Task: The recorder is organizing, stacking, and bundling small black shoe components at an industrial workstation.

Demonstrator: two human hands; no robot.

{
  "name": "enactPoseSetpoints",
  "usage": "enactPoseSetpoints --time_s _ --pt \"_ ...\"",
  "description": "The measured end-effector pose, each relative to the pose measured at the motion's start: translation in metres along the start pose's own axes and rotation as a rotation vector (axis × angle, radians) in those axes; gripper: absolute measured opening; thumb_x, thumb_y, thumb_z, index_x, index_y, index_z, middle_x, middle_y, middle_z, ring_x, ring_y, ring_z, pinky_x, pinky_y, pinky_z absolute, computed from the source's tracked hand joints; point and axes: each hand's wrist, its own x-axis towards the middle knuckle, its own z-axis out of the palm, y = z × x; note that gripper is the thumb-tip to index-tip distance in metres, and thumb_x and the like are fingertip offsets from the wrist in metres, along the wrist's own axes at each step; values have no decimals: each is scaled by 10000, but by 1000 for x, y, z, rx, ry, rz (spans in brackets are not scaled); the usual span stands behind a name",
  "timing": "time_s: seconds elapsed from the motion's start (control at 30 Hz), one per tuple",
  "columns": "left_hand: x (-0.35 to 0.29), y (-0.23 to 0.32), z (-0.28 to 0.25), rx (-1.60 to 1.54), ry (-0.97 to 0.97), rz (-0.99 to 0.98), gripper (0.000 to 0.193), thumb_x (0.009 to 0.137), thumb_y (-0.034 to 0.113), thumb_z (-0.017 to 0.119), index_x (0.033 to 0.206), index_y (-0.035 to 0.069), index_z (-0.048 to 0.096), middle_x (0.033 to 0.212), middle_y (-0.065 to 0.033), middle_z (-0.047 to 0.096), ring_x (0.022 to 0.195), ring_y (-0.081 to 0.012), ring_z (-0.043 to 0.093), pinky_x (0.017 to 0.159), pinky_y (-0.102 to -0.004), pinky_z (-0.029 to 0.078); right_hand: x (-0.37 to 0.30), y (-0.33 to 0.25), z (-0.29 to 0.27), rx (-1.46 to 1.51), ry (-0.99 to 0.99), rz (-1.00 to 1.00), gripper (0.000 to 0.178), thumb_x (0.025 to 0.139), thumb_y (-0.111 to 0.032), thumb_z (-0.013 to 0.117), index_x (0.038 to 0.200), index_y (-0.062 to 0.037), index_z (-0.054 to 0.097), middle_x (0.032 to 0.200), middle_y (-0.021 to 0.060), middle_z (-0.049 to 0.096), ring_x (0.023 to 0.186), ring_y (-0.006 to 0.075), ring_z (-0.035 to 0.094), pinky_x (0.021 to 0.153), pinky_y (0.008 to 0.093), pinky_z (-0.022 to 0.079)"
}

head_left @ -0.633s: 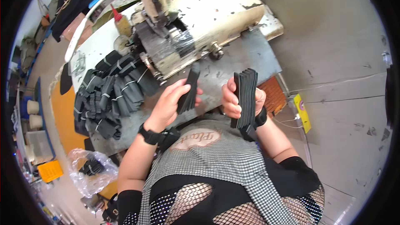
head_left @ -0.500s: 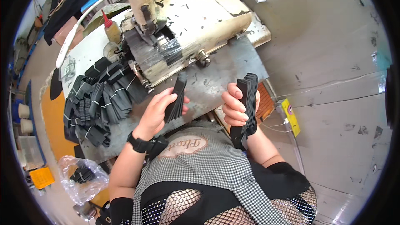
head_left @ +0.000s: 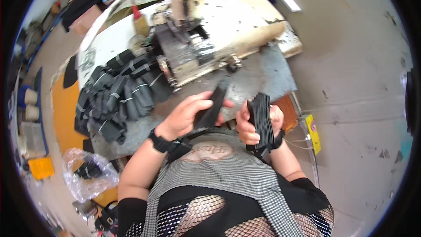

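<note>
My left hand [head_left: 186, 114] is closed round a thin stack of black fabric strips [head_left: 214, 107], thumb on the near face and fingertips showing past the far side. The stack tilts up to the right and is a little blurred. In my right hand [head_left: 246, 126] a thicker stack of black strips [head_left: 262, 120] stands nearly upright, its layered edges facing me. The two stacks are apart, both in front of my apron at the table's near edge. Left of my hands lies a heap of tied black strip bundles [head_left: 127, 87], several with white ties.
Beyond my hands stands a cream industrial sewing machine [head_left: 250, 30] on a metal-topped table [head_left: 274, 72]. A red-capped bottle [head_left: 140, 23] is beside it. At lower left is a clear plastic bag [head_left: 90, 173] with dark pieces inside. A yellow label [head_left: 312, 134] is right of the table.
The view has shifted, so the table and machine appear farther right. My left hand and its stack have come closer to the right-hand stack, which now shows its layered edges more squarely.
</note>
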Motion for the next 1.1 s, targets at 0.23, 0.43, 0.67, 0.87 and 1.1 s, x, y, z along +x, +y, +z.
enactPoseSetpoints --time_s 0.23,0.43,0.67,0.87,1.1 --pt "-5 3 -11 34 -273 40 479 903 182 464 1294 -93 422 1259 -146 535 1090 -175 553 954 -293 428 12 14 9 -256 203 245 687 681 -269 701 1196 98 434 822 197 530 647 270 562 566 359 462" --pt "-20 -4 -4 52 -236 83 377 904 220 468 1181 -29 523 871 -79 621 697 -132 605 637 -270 505 19 14 -2 -328 55 407 679 645 -255 705 1132 151 462 784 258 548 590 310 581 556 385 475" --pt "-63 20 -9 -90 -231 139 324 896 218 394 1084 -20 509 761 -89 579 571 -119 521 512 -234 435 35 16 14 -700 161 467 561 668 -173 671 1133 87 496 835 269 570 548 286 558 489 360 460" --pt "-100 27 -4 265 -177 290 321 873 227 448 1043 -34 524 792 -76 615 607 -105 563 545 -228 466 55 12 9 -793 399 345 496 769 -305 583 1074 74 490 648 179 550 333 173 421 284 260 336" --pt "-104 6 -16 -222 26 189 299 918 233 415 1022 -31 512 761 -78 582 561 -122 529 516 -263 472 87 15 14 -393 299 -10 515 895 -277 512 1198 114 369 749 116 439 437 159 416 328 250 379"
